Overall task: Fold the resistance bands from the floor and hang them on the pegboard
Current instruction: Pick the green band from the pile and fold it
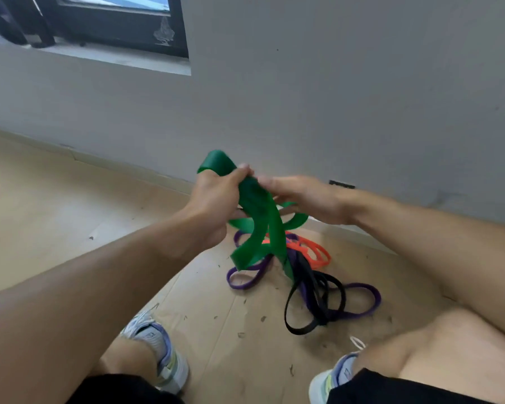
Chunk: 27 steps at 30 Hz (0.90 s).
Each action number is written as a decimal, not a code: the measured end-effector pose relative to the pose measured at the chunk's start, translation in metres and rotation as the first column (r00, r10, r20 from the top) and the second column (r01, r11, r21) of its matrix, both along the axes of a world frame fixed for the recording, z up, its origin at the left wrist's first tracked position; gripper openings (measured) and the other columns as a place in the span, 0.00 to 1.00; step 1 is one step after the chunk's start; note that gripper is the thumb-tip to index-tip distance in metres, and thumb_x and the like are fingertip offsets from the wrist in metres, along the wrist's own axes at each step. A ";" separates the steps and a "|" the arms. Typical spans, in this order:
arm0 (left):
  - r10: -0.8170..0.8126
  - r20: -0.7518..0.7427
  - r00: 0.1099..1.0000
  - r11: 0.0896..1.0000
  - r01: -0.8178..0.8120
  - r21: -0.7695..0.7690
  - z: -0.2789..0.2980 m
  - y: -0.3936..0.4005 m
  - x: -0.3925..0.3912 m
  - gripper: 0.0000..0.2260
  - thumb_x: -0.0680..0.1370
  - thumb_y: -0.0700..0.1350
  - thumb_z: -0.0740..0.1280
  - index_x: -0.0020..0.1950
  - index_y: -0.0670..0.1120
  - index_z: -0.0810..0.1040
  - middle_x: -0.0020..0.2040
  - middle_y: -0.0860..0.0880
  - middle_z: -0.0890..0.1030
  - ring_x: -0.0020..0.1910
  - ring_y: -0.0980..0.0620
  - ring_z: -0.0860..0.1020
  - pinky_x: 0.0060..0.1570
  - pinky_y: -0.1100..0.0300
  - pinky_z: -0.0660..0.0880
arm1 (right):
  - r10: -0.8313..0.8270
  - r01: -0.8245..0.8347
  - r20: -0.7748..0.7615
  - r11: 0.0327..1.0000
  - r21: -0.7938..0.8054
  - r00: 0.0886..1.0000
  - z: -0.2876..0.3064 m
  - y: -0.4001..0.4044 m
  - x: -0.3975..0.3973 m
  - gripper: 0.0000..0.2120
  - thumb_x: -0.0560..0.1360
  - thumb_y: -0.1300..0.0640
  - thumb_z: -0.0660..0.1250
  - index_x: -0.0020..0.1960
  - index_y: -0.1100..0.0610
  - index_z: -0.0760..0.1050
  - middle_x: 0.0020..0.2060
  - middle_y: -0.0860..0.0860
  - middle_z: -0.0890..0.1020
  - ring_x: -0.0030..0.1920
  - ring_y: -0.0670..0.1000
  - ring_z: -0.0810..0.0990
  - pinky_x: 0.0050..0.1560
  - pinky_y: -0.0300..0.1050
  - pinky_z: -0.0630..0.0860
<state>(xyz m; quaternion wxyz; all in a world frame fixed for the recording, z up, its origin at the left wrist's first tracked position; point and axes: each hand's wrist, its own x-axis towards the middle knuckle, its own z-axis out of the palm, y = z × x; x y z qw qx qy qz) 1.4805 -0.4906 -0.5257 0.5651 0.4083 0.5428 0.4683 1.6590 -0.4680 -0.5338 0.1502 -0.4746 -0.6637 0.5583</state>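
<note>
Head view, nearest first: two bare knees and a pair of pale sneakers (158, 348) planted on the wooden floor (41, 205), which is scattered with small dark flecks. Just past the feet lies a tangle of bands: a black band (312, 310) looped over a purple band (359, 301), with an orange band (312, 252) behind them. Above the pile, the wide green band (263, 225) is lifted off the floor, its loose loops dangling down to the heap. The left hand (213, 199) grips the band's upper fold, fingers curled round it. The right hand (306, 196) sits close beside, fingers laid over the same strap; how tightly it holds cannot be told. Beyond stands a grey wall (333, 97) with a dark window frame (123, 27).
</note>
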 end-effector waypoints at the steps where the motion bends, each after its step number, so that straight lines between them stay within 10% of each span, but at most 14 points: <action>1: 0.034 0.091 0.995 0.999 -0.031 -0.031 0.005 0.002 0.000 0.08 0.84 0.46 0.65 0.48 0.44 0.78 0.46 0.44 0.86 0.43 0.46 0.86 0.41 0.48 0.84 | 0.092 -0.090 0.035 0.994 -0.055 0.995 -0.006 -0.004 0.006 0.25 0.79 0.38 0.62 0.70 0.48 0.75 0.64 0.45 0.84 0.66 0.47 0.80 0.71 0.47 0.73; 5: 0.096 0.375 0.922 0.995 -0.089 -0.036 0.025 0.010 -0.004 0.09 0.84 0.45 0.64 0.46 0.43 0.76 0.44 0.44 0.87 0.39 0.49 0.86 0.36 0.53 0.83 | 0.073 -0.073 -0.003 0.993 -0.088 0.997 -0.014 -0.015 0.002 0.24 0.77 0.60 0.74 0.71 0.55 0.73 0.63 0.48 0.83 0.60 0.39 0.82 0.55 0.30 0.77; 8: 0.131 0.457 0.880 0.991 -0.119 -0.054 0.029 0.015 -0.009 0.09 0.84 0.44 0.64 0.46 0.42 0.76 0.43 0.44 0.86 0.39 0.48 0.85 0.37 0.52 0.84 | -0.018 0.018 -0.017 1.000 -0.011 1.000 -0.026 -0.016 -0.014 0.18 0.76 0.63 0.75 0.64 0.65 0.78 0.59 0.61 0.84 0.57 0.52 0.84 0.63 0.48 0.79; 13: 0.279 0.440 0.853 0.959 -0.227 -0.168 0.018 0.028 -0.037 0.08 0.82 0.45 0.67 0.49 0.40 0.75 0.45 0.42 0.83 0.40 0.48 0.84 0.35 0.55 0.83 | -0.223 0.225 -0.094 0.974 0.010 0.970 -0.020 -0.004 -0.016 0.09 0.76 0.70 0.66 0.42 0.58 0.76 0.36 0.55 0.84 0.46 0.58 0.85 0.65 0.63 0.78; 19: 0.341 0.520 0.783 0.940 -0.276 -0.202 0.021 0.034 -0.059 0.09 0.81 0.44 0.68 0.46 0.40 0.76 0.34 0.44 0.84 0.31 0.50 0.85 0.31 0.59 0.81 | -0.109 0.118 -0.229 0.993 0.024 0.967 0.019 -0.017 -0.027 0.10 0.77 0.69 0.65 0.57 0.60 0.77 0.33 0.52 0.80 0.29 0.51 0.75 0.32 0.42 0.74; 23: 0.305 0.624 0.720 0.952 -0.247 -0.180 0.036 0.027 -0.061 0.10 0.81 0.44 0.68 0.43 0.39 0.76 0.31 0.44 0.83 0.29 0.51 0.84 0.31 0.61 0.80 | -0.186 0.219 -0.396 0.975 0.039 0.899 0.047 -0.021 -0.038 0.13 0.77 0.66 0.69 0.60 0.56 0.78 0.40 0.51 0.83 0.32 0.50 0.78 0.28 0.38 0.71; 27: 0.293 0.644 0.707 0.956 -0.202 -0.213 0.039 0.018 -0.049 0.11 0.81 0.43 0.68 0.42 0.38 0.75 0.29 0.43 0.81 0.27 0.50 0.83 0.29 0.59 0.80 | -0.006 -0.005 0.116 0.995 0.097 0.993 0.030 -0.031 -0.035 0.25 0.74 0.53 0.77 0.68 0.53 0.75 0.58 0.51 0.83 0.50 0.47 0.83 0.49 0.41 0.78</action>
